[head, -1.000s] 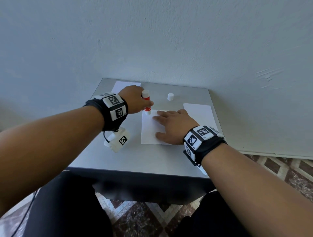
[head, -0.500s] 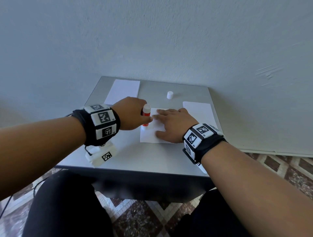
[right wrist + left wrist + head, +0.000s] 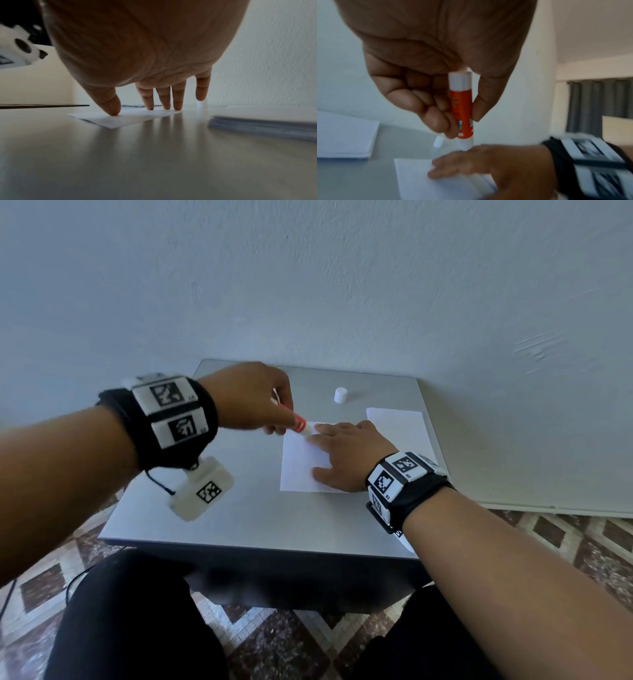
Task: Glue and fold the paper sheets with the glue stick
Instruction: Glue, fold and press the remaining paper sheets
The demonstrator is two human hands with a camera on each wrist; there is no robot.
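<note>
Left hand pinching glue stick tip-down at sheet edge for spreading, right hand flat, fingers straight, pinning it against sliding.

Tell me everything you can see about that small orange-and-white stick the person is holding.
The orange-and-white glue stick is a slim plastic-looking cylinder: orange body with small blurred print, a white end by the palm, and a white tip pointing down. It is uncapped; a small white cap stands apart on the grey table. The left hand pinches it between thumb and fingers, tilted, its tip at the far edge of the white paper sheet, close to the fingertips of the right hand. Whether it touches them cannot be told.
</note>
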